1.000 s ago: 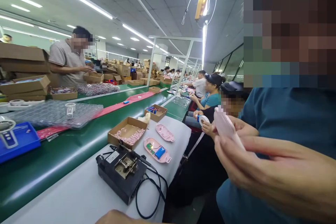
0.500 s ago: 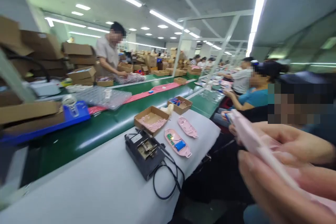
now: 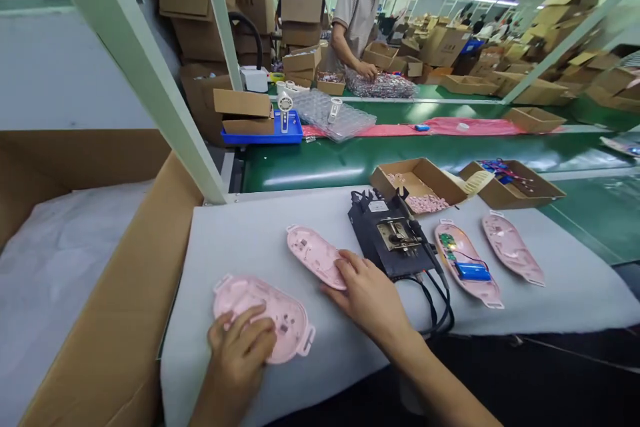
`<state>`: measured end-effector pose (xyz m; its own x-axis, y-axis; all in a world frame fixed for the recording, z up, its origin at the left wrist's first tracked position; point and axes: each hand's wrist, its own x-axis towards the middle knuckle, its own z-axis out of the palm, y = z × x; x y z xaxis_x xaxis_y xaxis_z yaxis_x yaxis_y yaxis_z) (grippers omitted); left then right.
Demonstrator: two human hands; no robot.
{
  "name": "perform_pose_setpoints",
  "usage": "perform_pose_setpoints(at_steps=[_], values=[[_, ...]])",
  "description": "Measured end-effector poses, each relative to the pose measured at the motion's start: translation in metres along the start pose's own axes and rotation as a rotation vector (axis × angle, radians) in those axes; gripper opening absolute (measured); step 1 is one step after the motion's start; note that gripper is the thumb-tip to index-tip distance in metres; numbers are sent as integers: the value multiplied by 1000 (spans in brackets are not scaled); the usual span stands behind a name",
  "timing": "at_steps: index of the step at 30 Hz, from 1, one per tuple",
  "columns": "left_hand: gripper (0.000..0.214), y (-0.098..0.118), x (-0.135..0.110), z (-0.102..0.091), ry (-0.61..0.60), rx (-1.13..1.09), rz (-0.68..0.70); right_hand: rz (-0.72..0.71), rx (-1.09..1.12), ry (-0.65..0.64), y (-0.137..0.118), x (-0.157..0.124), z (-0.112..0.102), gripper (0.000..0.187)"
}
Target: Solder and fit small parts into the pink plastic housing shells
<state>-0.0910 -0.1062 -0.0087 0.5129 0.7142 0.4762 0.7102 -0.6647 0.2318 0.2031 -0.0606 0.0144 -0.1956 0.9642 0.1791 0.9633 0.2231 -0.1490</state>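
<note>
My left hand rests with curled fingers on a pink plastic shell half lying on the white foam mat. My right hand lies with its fingers on the near end of a second pink shell half. Right of that hand stands a black soldering station with black cables. Beyond it lie a pink shell with a green board and blue battery and another pink shell.
A large open cardboard box stands at my left. Small cardboard trays with pink parts and blue parts sit at the mat's far edge by the green conveyor. A person sorts bubble-wrapped goods across the belt.
The view swung left and down from the co-worker's hands and pink shell to my own workplace. My hands now lie on two pink shell halves on the mat.
</note>
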Motion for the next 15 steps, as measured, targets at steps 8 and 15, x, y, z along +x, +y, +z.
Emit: perform_pose_setpoints(at_steps=[8,15], values=[[45,-29,27,-7,-340,6,-53,108,60,-11,-15,-23,22,58],[49,-23,37,7,-184,170,-212,182,143,8,-13,-32,25,60]])
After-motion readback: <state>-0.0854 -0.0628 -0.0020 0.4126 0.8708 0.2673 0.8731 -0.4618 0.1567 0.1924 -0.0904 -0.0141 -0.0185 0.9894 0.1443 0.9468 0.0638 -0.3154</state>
